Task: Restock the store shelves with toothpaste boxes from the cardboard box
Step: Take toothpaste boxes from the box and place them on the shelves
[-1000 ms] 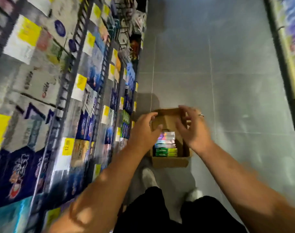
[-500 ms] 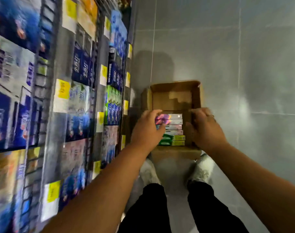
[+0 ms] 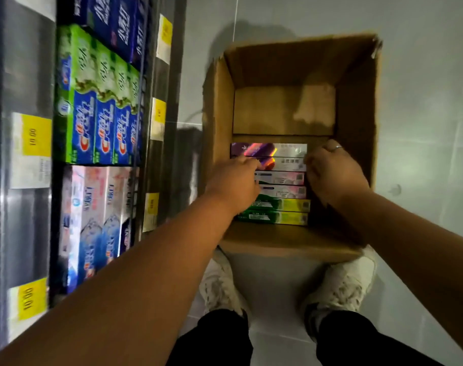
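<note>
An open cardboard box [image 3: 355, 107] stands on the grey floor in front of my feet. Inside its near half lies a row of toothpaste boxes [image 3: 280, 180]: purple holographic ones at the far end, pink-white ones in the middle, green-yellow ones nearest me. My left hand [image 3: 235, 183] presses on the left ends of the purple and pink boxes, fingers curled. At the right ends of the same boxes sits my right hand [image 3: 333, 175], with a ring on one finger. Both hands clamp the boxes between them. The box's far half is bare cardboard.
Store shelves [image 3: 156, 143] fill the left side, stocked with green-blue toothpaste boxes [image 3: 98, 101], white-pink ones [image 3: 93, 225] below and dark blue ones [image 3: 114, 19] above, with yellow price tags [image 3: 36, 142]. My white shoes [image 3: 341, 289] stand just behind the box.
The view has dropped closer to the box. Both hands moved down from the box's rim and closed in on the two ends of the toothpaste row.
</note>
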{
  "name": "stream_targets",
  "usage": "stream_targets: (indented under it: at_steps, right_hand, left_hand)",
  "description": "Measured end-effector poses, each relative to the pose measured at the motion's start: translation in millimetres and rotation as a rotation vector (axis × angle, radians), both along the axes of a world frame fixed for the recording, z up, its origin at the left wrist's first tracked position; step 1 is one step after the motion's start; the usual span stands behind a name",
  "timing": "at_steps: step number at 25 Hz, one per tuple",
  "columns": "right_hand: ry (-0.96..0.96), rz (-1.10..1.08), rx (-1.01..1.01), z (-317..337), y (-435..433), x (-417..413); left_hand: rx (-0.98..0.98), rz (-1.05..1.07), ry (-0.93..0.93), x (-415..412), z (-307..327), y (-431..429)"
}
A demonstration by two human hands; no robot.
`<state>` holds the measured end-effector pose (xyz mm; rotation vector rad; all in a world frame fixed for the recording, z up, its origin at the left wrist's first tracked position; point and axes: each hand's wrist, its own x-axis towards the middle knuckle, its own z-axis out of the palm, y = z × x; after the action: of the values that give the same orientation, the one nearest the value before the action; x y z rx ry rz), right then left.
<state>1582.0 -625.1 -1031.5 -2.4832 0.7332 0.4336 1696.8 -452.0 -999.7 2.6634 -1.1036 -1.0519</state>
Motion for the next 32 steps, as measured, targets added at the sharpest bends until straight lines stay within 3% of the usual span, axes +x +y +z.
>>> stream_targets:
  at_steps: [6, 11, 14, 20, 23, 26, 30, 32]
  right_hand:
    - [0.206, 0.149, 0.118, -78.2, -17.4, 23.4]
    - [0.349, 0.215, 0.194, -105.2, -21.2, 24.9]
    - [0.290, 0.181, 0.179, -114.9, -24.5, 33.2]
    - [0.067, -0.126, 0.207, -124.4, -32.5, 47.6]
    - [0.061, 0.036, 0.080, -125.0, -33.6, 47.5]
    - [0.111, 0.104, 0.093, -126.9, -35.0, 48.2]
    - [0.164, 0.010, 0.098, -131.7, -37.5, 54.6]
    - [0.073, -0.191, 0.206, -127.6, -39.1, 54.6]
  left_hand:
    - [0.149, -0.099, 0.048, -5.2, -79.1, -14.4]
    - [0.357, -0.225, 0.069, 11.9, -113.1, -15.1]
    - [0.377, -0.277, 0.006, 15.9, -110.0, -21.4]
    - [0.336, -0.193, -0.121, 22.3, -106.7, -31.5]
    - [0.320, -0.184, -0.210, 25.2, -111.9, -37.3]
    - [0.329, -0.229, -0.299, 28.0, -117.0, -38.8]
    - [0.320, -0.214, -0.326, 27.6, -122.4, -38.2]
    - [0.272, -0.187, -0.289, 27.8, -116.2, -40.2]
